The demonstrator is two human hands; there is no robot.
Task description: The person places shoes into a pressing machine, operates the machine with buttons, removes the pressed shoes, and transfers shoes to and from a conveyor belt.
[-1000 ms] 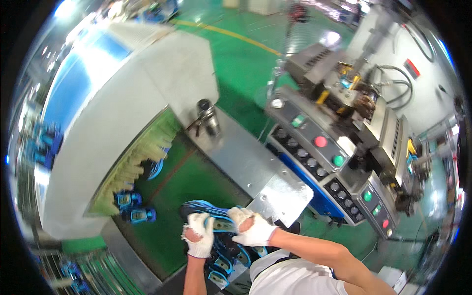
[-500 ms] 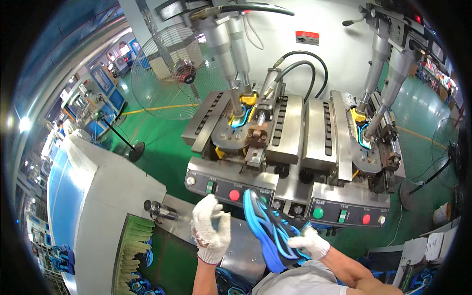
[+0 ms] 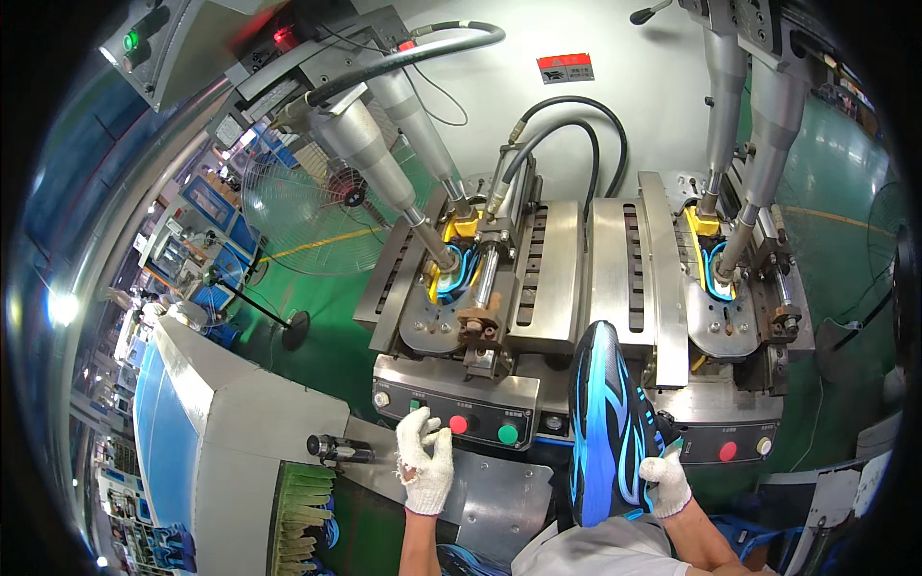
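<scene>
My right hand (image 3: 665, 483), in a white knit glove, grips a black and blue sneaker (image 3: 610, 432) near its heel end. The sneaker is held up with its toe pointing away and its wavy blue sole side showing. It covers part of the right control panel (image 3: 715, 437). My left hand (image 3: 424, 461), gloved too with a worn patch, is raised before the left control panel (image 3: 456, 401), fingers bent and apart from the thumb. Nothing shows in it. Its fingertips are close to a green switch and a red button (image 3: 459, 424); whether they touch is unclear.
A two-station press stands ahead, with blue-striped shoe parts (image 3: 461, 269) under the left cylinders and more (image 3: 713, 271) under the right ones. At left are a grey conveyor housing (image 3: 259, 413) with a bristle curtain (image 3: 300, 518) and a floor fan (image 3: 312, 216). A metal plate (image 3: 504, 494) lies below the left panel.
The sneaker in my right hand has swung right and stands more upright, now before the right panel. My left hand is slightly closer to the left panel's switches. The whole view has shifted.
</scene>
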